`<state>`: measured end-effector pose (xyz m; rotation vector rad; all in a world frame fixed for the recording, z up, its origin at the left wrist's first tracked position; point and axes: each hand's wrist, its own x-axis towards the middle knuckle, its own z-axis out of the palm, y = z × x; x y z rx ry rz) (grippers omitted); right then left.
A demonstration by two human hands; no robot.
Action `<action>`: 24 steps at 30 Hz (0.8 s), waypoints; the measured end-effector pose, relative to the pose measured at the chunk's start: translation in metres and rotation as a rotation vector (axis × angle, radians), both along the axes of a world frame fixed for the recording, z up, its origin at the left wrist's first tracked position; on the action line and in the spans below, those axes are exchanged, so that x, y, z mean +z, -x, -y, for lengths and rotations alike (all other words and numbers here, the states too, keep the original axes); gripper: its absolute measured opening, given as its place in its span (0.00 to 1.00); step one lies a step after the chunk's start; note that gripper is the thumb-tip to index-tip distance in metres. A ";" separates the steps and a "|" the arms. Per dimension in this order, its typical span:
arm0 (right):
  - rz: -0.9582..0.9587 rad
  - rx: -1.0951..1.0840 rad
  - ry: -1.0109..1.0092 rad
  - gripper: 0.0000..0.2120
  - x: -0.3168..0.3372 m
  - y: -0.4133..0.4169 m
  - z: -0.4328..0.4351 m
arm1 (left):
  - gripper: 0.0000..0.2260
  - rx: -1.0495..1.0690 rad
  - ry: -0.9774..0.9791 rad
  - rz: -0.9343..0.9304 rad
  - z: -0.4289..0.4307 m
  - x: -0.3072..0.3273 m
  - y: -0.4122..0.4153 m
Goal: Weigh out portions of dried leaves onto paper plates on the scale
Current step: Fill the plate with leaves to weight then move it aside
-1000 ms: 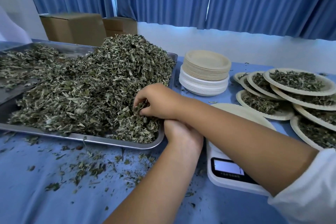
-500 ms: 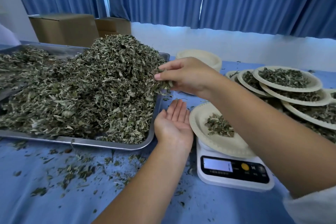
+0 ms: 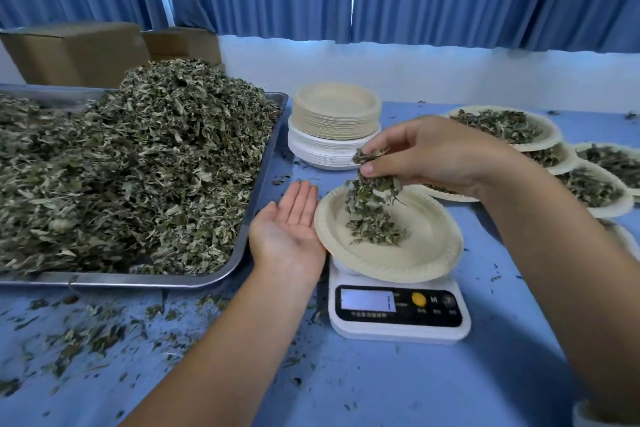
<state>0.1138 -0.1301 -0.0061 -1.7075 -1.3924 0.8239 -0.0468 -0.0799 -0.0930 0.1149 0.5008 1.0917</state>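
A cream paper plate (image 3: 422, 253) sits on a white digital scale (image 3: 398, 315) and carries a small heap of dried leaves (image 3: 377, 230). Above the plate my right hand (image 3: 426, 156) pinches a handful of dried leaves, and some are falling from it onto the heap. My left hand (image 3: 287, 229) lies palm up with straight fingers at the plate's left rim, between the plate and the metal tray (image 3: 252, 229). The tray holds a big pile of dried leaves (image 3: 138, 163).
A stack of unused paper plates (image 3: 334, 125) stands behind the scale. Several filled plates (image 3: 512, 128) overlap at the right. Cardboard boxes (image 3: 76, 52) sit at the back left. Leaf crumbs (image 3: 86, 333) litter the blue tablecloth in front of the tray.
My right hand took a handful from the tray pile and carried it right, over the plate on the scale, where leaves now drop. My left hand turned palm up beside the plate.
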 end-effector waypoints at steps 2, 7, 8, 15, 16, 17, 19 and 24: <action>0.088 0.026 0.022 0.10 -0.002 -0.001 0.000 | 0.19 0.005 -0.011 -0.009 -0.001 0.000 0.001; 0.329 0.112 0.122 0.12 -0.006 -0.001 0.000 | 0.19 0.007 -0.028 -0.014 -0.004 -0.001 0.002; 0.369 0.116 0.131 0.12 -0.006 -0.001 0.001 | 0.19 0.003 -0.035 -0.016 -0.003 -0.002 0.002; 0.550 0.145 0.185 0.09 -0.003 -0.007 0.007 | 0.18 -0.014 -0.055 -0.029 -0.002 -0.003 0.002; 0.559 0.138 0.171 0.09 -0.001 -0.009 0.007 | 0.18 -0.015 -0.055 -0.029 -0.002 -0.003 0.002; 0.559 0.127 0.148 0.09 0.001 -0.010 0.008 | 0.18 -0.015 -0.055 -0.029 -0.002 -0.003 0.002; 0.545 0.101 0.096 0.08 0.004 -0.014 0.009 | 0.18 -0.012 -0.055 -0.027 -0.002 -0.003 0.002; 0.500 0.084 -0.003 0.02 0.001 -0.014 0.008 | 0.18 -0.003 -0.051 -0.031 -0.001 -0.002 0.001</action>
